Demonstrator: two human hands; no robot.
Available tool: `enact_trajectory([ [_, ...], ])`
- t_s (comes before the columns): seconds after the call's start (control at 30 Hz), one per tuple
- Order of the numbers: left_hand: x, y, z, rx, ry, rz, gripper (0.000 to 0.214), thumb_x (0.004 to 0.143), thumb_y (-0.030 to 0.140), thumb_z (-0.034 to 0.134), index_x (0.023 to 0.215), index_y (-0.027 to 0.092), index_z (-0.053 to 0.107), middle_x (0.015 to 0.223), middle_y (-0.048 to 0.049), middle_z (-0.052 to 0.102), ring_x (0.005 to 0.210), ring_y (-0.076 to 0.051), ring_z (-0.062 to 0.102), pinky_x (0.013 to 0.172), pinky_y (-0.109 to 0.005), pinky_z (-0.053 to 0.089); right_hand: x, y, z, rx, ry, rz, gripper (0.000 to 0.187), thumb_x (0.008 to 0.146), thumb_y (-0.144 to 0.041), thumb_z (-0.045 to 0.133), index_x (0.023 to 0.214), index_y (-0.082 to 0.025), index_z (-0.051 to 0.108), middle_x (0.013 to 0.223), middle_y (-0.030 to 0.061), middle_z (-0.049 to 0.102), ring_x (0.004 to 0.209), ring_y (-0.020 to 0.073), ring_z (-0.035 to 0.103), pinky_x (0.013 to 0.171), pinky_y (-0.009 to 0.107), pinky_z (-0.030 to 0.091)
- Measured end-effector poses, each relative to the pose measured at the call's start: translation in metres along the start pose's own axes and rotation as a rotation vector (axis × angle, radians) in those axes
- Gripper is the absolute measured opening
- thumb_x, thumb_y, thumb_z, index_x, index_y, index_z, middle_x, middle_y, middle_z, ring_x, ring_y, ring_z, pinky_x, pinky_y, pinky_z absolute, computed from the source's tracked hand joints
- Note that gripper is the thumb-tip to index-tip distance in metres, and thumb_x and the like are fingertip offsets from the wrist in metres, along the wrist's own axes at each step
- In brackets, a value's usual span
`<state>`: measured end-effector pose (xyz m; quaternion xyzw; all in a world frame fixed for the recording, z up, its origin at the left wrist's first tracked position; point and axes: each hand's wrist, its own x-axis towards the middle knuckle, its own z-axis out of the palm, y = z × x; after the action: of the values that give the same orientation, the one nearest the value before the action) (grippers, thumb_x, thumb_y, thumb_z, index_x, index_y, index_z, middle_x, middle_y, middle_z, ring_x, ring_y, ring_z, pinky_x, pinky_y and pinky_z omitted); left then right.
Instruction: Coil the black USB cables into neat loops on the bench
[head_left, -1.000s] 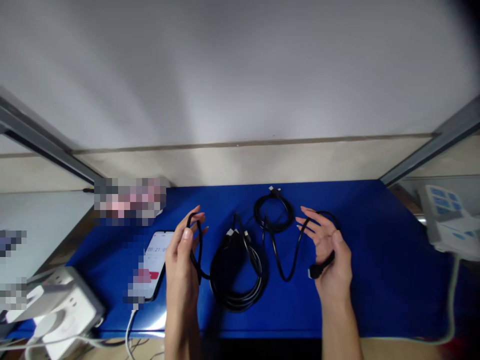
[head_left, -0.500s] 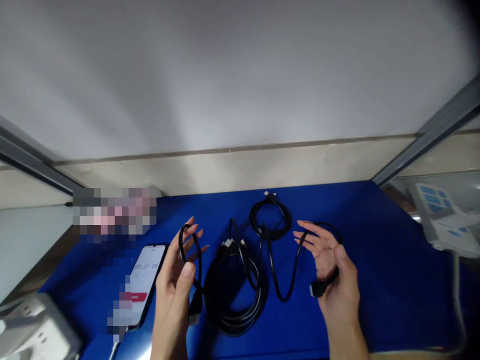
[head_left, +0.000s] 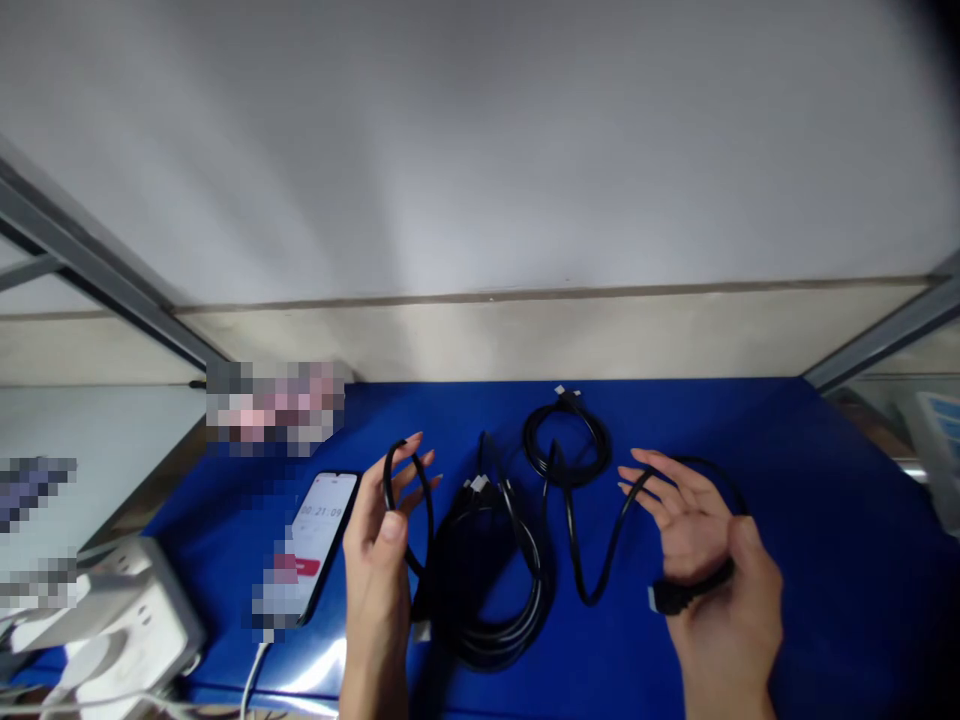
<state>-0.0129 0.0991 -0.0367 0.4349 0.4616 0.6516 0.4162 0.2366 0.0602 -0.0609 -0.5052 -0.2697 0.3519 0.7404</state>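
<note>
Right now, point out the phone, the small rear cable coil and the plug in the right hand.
Phone [head_left: 316, 538]: head view, on its screen.
Small rear cable coil [head_left: 601, 448]: head view, on its right-side strands.
Plug [head_left: 674, 597]: head view, on its black body.

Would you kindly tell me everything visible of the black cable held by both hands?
The black cable is thin, glossy, seemingly plastic-sheathed. It loops around fingers of the left hand, sags midway, passes behind fingers of the right hand and returns across that palm, ending in a black plug with a pale tip. A similar plug beside the left hand seems its other end.
</note>
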Motion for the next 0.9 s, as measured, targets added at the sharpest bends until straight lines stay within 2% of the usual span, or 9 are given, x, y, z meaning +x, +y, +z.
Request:
enact_trajectory([
  [0.1, -0.005, 0.003, 0.007, -0.024, 0.011, 0.003, 0.057, 0.089, 0.069, 0.077, 0.127, 0.027, 0.074, 0.150, -0.0127, 0.068, 0.136, -0.040, 0.066, 0.109, -0.055, 0.058, -0.002, -0.005, -0.001, 0.025, -0.064, -0.012, 0.068, 0.098, -0.076, 0.047, 0.125, -0.020, 0.075, 0.144, 0.0191, 0.069, 0.131, 0.0435, 0.066, 0.115, 0.067, 0.043],
  [0.23, -0.011, 0.006, 0.007, 0.007, -0.014, 0.038, 0.055, 0.093, 0.065, 0.075, 0.132, 0.027, 0.073, 0.155, -0.0131, 0.065, 0.139, -0.039, 0.064, 0.110, -0.053, 0.057, -0.005, -0.012, -0.003, 0.076, -0.115, -0.058, 0.069, 0.103, -0.074, 0.041, 0.123, -0.020, 0.078, 0.150, 0.0208, 0.067, 0.135, 0.0455, 0.066, 0.121, 0.070, 0.037],
  [0.37, -0.014, 0.011, 0.001, 0.014, 0.019, 0.072, 0.049, 0.095, 0.059, 0.076, 0.132, 0.028, 0.072, 0.158, -0.0120, 0.063, 0.141, -0.038, 0.062, 0.110, -0.051, 0.057, -0.008, -0.018, -0.007, 0.038, -0.062, -0.152, 0.062, 0.102, -0.070, 0.047, 0.120, -0.021, 0.080, 0.147, 0.0185, 0.069, 0.135, 0.0468, 0.066, 0.122, 0.073, 0.033],
  [0.5, -0.013, 0.017, -0.006, -0.025, 0.049, 0.077, 0.042, 0.092, 0.060, 0.078, 0.117, 0.027, 0.073, 0.161, -0.0115, 0.060, 0.141, -0.039, 0.062, 0.111, -0.050, 0.056, -0.011, -0.028, -0.012, 0.080, 0.039, -0.238, 0.063, 0.103, -0.063, 0.039, 0.120, -0.021, 0.082, 0.147, 0.0167, 0.069, 0.140, 0.0483, 0.061, 0.125, 0.075, 0.026],
  [0.6, -0.013, 0.021, -0.011, -0.095, 0.093, 0.090, 0.037, 0.093, 0.061, 0.076, 0.106, 0.027, 0.071, 0.160, -0.0096, 0.061, 0.140, -0.037, 0.063, 0.112, -0.049, 0.054, -0.013, -0.034, -0.017, 0.124, 0.137, -0.233, 0.065, 0.104, -0.060, 0.032, 0.117, -0.023, 0.084, 0.148, 0.0153, 0.069, 0.142, 0.0492, 0.060, 0.125, 0.078, 0.022],
  [0.7, -0.014, 0.024, -0.016, -0.139, 0.138, 0.074, 0.035, 0.096, 0.061, 0.070, 0.105, 0.027, 0.069, 0.159, -0.0067, 0.062, 0.142, -0.035, 0.062, 0.116, -0.049, 0.051, -0.013, -0.034, -0.024, 0.155, 0.188, -0.207, 0.065, 0.103, -0.063, 0.034, 0.113, -0.022, 0.084, 0.148, 0.0162, 0.069, 0.142, 0.0499, 0.059, 0.125, 0.079, 0.022],
  [0.8, -0.015, 0.024, -0.020, -0.184, 0.153, 0.059, 0.033, 0.096, 0.061, 0.070, 0.105, 0.029, 0.069, 0.159, -0.0044, 0.063, 0.141, -0.033, 0.062, 0.113, -0.046, 0.053, -0.014, -0.033, -0.028, 0.193, 0.195, -0.192, 0.066, 0.102, -0.063, 0.034, 0.111, -0.022, 0.084, 0.148, 0.0156, 0.069, 0.142, 0.0493, 0.060, 0.126, 0.078, 0.021],
  [0.9, -0.018, 0.024, -0.016, -0.249, 0.107, 0.055, 0.035, 0.096, 0.063, 0.068, 0.105, 0.029, 0.070, 0.154, -0.0055, 0.067, 0.138, -0.034, 0.065, 0.110, -0.047, 0.055, -0.019, -0.032, -0.023, 0.215, 0.141, -0.166, 0.066, 0.104, -0.063, 0.032, 0.116, -0.023, 0.084, 0.150, 0.0142, 0.069, 0.144, 0.0490, 0.059, 0.126, 0.079, 0.021],
])
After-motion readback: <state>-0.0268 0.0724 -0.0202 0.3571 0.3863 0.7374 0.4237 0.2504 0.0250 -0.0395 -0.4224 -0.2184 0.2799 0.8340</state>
